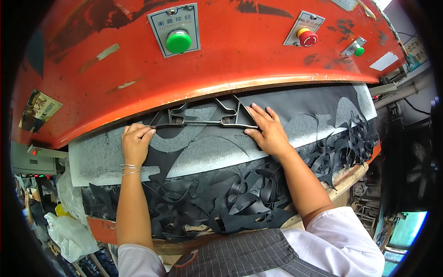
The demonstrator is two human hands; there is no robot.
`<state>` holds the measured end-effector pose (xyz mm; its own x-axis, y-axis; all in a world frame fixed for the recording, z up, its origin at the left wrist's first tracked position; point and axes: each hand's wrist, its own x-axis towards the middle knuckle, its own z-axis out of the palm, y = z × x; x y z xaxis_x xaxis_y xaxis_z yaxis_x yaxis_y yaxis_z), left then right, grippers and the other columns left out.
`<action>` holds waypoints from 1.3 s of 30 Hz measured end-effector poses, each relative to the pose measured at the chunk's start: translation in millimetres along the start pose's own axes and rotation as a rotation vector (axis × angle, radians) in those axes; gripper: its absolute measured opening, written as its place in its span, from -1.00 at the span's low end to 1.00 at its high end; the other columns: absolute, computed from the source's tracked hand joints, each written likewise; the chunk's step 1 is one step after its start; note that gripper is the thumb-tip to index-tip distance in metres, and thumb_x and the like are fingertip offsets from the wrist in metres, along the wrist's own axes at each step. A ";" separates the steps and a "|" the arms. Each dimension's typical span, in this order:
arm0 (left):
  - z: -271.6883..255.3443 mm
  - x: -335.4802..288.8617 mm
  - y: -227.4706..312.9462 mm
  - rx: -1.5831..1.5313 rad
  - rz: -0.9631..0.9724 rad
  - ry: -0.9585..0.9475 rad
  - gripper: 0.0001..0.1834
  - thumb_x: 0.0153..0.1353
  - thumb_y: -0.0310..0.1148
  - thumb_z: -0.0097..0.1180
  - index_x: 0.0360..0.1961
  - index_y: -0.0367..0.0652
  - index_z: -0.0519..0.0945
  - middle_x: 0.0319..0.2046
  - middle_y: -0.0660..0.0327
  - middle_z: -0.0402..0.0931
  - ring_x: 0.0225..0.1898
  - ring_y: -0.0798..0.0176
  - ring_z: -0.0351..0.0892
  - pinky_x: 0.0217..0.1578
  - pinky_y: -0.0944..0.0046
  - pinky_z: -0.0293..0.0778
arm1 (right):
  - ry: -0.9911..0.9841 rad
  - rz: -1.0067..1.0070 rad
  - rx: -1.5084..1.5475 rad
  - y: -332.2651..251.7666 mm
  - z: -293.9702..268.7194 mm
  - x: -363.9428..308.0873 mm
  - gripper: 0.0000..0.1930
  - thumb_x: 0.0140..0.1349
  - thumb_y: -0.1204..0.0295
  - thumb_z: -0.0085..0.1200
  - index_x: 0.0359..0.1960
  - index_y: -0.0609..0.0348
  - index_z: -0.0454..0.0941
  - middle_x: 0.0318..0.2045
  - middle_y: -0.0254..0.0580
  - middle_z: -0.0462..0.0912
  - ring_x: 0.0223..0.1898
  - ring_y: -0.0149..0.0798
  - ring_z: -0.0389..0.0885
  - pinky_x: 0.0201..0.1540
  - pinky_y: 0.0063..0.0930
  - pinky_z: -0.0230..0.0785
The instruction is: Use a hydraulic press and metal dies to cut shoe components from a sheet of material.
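A metal cutting die (203, 122), an open frame of thin steel strips with a crossbar, lies on black sheet material (300, 101) under the edge of the red press. My left hand (137, 141) pinches the die's left end between thumb and fingers. At its right end my right hand (269, 131) grips it, thumb on the near side and fingers farther back. The grey-white cutting board (106, 159) shows through curved cut-outs in the sheet. The die's far edge is partly hidden beneath the press.
The red press head (115, 69) hangs close above the board, with a large green button (178, 42), a red stop button (308, 38) and a small green button (359, 51). Tangled black scraps (221, 194) cover the near ledge. White plastic bags (69, 235) hang at left.
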<state>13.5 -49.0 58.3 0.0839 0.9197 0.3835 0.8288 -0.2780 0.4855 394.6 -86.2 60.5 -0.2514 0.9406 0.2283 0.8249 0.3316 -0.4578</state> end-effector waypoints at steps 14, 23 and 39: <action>-11.8 -22.1 66.6 -0.291 -0.155 0.118 -0.80 0.17 -0.33 0.23 -0.29 -0.25 0.68 -0.37 0.08 0.63 -0.29 0.16 0.63 -0.21 0.28 0.48 | 1.113 0.103 0.619 42.4 -111.5 18.5 -0.55 0.44 0.29 -0.17 0.25 0.31 0.29 0.16 -0.07 0.43 0.25 -0.23 0.31 0.33 -0.32 0.02; -40.4 50.6 198.6 -0.244 0.104 -0.011 -0.64 0.26 -0.22 0.12 -0.55 -0.30 0.61 -0.67 0.17 0.58 -0.62 0.33 0.59 -0.53 0.37 0.44 | 1.404 0.317 -0.011 93.6 -185.1 67.6 -0.31 0.41 0.01 -0.26 0.33 0.41 0.10 0.39 0.19 0.02 0.42 0.04 -0.04 0.42 -0.15 -0.21; -24.7 -234.1 138.5 0.003 -0.023 -0.160 -0.82 0.09 -0.25 0.17 -0.52 -0.12 0.65 -0.49 0.17 0.56 -0.40 0.01 0.53 -0.34 0.05 0.45 | 0.556 -0.140 0.430 -65.2 -42.5 -32.1 -0.81 0.16 0.43 0.15 -0.19 0.16 0.57 -0.27 -0.22 0.57 -0.18 -0.28 0.49 -0.08 -0.38 0.33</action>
<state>95.0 -309.7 55.2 0.1518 0.9583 0.2420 0.8330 -0.2558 0.4906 370.4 -141.2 119.5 0.0499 0.7484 0.6614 0.5026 0.5534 -0.6641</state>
